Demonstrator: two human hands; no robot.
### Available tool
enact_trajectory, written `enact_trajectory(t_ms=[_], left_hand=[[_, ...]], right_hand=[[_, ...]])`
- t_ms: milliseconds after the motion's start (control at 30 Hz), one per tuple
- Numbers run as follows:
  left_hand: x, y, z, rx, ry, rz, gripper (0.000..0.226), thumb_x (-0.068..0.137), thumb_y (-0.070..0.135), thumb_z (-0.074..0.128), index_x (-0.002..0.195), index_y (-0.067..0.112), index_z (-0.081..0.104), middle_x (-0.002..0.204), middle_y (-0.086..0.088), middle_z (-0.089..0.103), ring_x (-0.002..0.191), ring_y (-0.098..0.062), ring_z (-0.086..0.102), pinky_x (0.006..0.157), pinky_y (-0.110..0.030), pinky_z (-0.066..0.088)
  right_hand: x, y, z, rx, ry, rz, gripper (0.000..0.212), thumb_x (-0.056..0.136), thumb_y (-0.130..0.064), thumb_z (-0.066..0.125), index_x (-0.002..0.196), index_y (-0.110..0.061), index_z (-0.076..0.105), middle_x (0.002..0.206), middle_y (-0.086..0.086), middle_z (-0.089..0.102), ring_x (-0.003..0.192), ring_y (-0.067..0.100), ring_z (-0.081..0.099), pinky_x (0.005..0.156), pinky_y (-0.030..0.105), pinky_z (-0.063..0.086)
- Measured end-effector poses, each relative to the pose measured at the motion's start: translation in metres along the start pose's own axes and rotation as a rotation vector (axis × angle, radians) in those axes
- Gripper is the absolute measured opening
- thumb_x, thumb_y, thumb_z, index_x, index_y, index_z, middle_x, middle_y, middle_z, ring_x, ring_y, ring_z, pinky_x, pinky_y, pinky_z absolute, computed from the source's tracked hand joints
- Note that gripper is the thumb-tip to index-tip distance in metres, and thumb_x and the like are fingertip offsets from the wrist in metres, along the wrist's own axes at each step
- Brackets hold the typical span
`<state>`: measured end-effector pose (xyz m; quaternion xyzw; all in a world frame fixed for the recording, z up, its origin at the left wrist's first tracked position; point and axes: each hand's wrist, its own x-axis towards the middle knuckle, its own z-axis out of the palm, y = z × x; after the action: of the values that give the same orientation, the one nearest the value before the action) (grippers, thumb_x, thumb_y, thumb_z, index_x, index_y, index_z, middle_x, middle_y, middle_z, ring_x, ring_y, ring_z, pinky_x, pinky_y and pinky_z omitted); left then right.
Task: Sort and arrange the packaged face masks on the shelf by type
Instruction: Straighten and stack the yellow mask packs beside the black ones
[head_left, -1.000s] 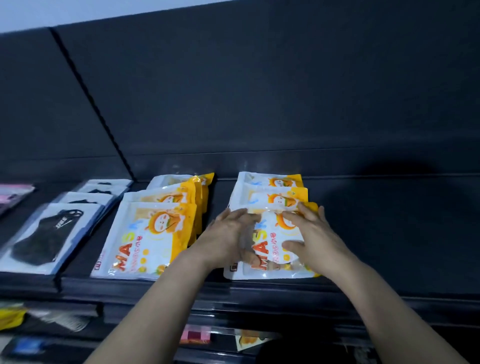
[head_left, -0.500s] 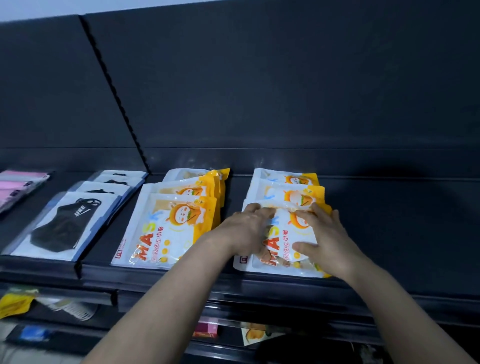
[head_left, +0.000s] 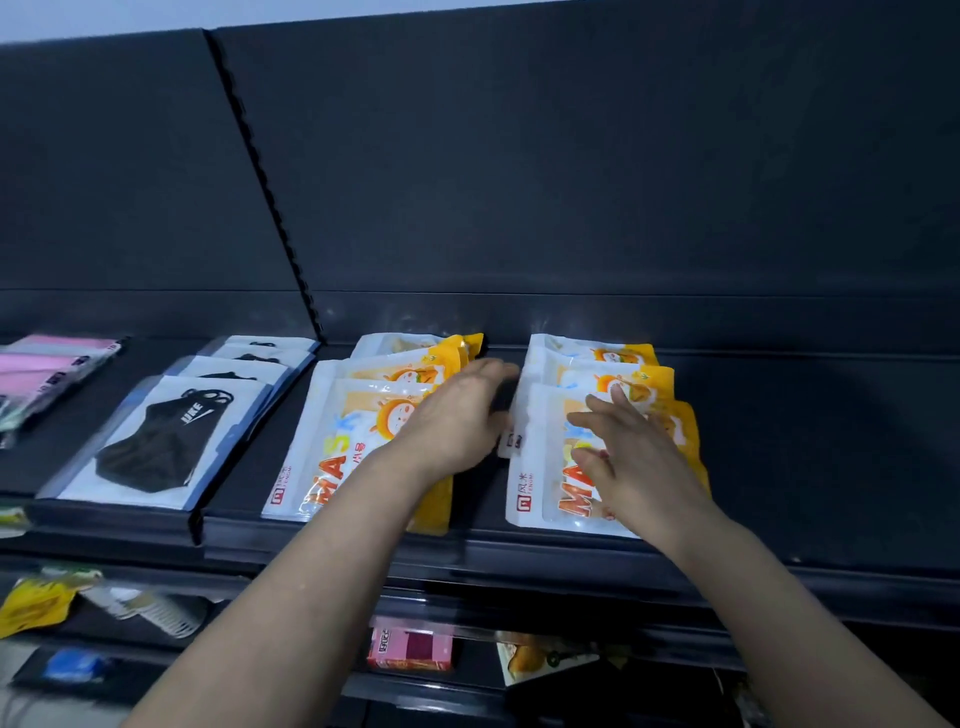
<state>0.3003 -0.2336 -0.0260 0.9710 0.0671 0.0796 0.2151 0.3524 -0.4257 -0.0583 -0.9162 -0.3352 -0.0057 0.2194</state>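
Note:
Two overlapping rows of white-and-orange "MASK" packets lie on the dark shelf (head_left: 810, 467). The left row (head_left: 332, 447) runs from the shelf's front to its back. My left hand (head_left: 457, 421) hovers over that row's right side, fingers loosely extended toward the gap between the rows. The right row (head_left: 540, 457) lies beside it. My right hand (head_left: 634, 457) rests flat on the right row's front packet with fingers spread. Neither hand grips a packet.
Clear packets of black masks (head_left: 156, 441) lie in a row further left, and pink packets (head_left: 47, 369) at the far left. The shelf's right half is bare. Lower shelves hold a pink box (head_left: 410, 649), a yellow packet (head_left: 36, 603) and other small goods.
My left hand lifted off the right row's front packet and moved left over the left row. My right hand spread flat on the right packet. The view shifted so the shelf contents sit further right.

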Motion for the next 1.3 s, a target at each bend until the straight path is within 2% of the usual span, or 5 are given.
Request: enact_trajectory(t_ms=[333,467,700,933,1300], left_hand=[[0.002,-0.09,-0.046,0.15,0.125,-0.216,0.039,0.1,0.019,0.044,0.137,0.019,0.051,0.145,-0.003,0.049,0.124,-0.026,0.052,0.097,-0.038,0.045],[0.035,-0.109,-0.041,0.175,-0.046,-0.221,0.041,0.101,0.032,0.041,0.139,0.019,0.049,0.145,-0.006,0.049,0.127,-0.027,0.049,0.102,-0.036,0.041],[0.07,-0.115,-0.03,0.115,-0.243,-0.161,0.041,0.093,0.047,0.05,0.129,0.028,0.056,0.135,0.001,0.057,0.124,-0.02,0.051,0.107,-0.042,0.039],[0.091,-0.15,-0.045,0.134,0.015,-0.316,0.03,0.096,0.019,0.047,0.122,0.017,0.061,0.125,-0.011,0.064,0.112,-0.03,0.06,0.091,-0.035,0.048],[0.114,-0.193,-0.044,-0.151,0.002,-0.62,0.048,0.088,0.033,0.063,0.119,-0.002,0.053,0.111,-0.019,0.063,0.083,-0.033,0.06,0.048,-0.027,0.039]], right_hand=[[0.025,-0.075,0.034,0.048,-0.026,-0.232,0.053,0.093,-0.038,0.054,0.141,-0.022,0.041,0.156,-0.001,0.025,0.147,0.014,0.004,0.12,0.037,0.013],[0.037,-0.089,0.04,-0.05,-0.197,-0.268,0.083,0.081,-0.059,0.059,0.149,-0.029,0.022,0.16,-0.004,0.004,0.147,0.014,-0.008,0.12,0.041,0.003],[0.07,-0.082,0.052,-0.103,-0.302,-0.273,0.104,0.073,-0.057,0.069,0.151,-0.03,0.006,0.159,-0.004,-0.013,0.145,0.015,-0.019,0.119,0.045,-0.002],[0.083,-0.085,0.049,-0.036,-0.412,-0.185,0.108,0.068,-0.054,0.076,0.15,-0.034,0.009,0.159,-0.01,-0.008,0.146,0.019,-0.011,0.118,0.038,0.004],[0.087,-0.102,0.054,0.058,-0.47,0.019,0.111,0.063,-0.039,0.084,0.148,-0.039,0.012,0.157,-0.015,-0.014,0.147,0.022,-0.005,0.117,0.048,0.018]])
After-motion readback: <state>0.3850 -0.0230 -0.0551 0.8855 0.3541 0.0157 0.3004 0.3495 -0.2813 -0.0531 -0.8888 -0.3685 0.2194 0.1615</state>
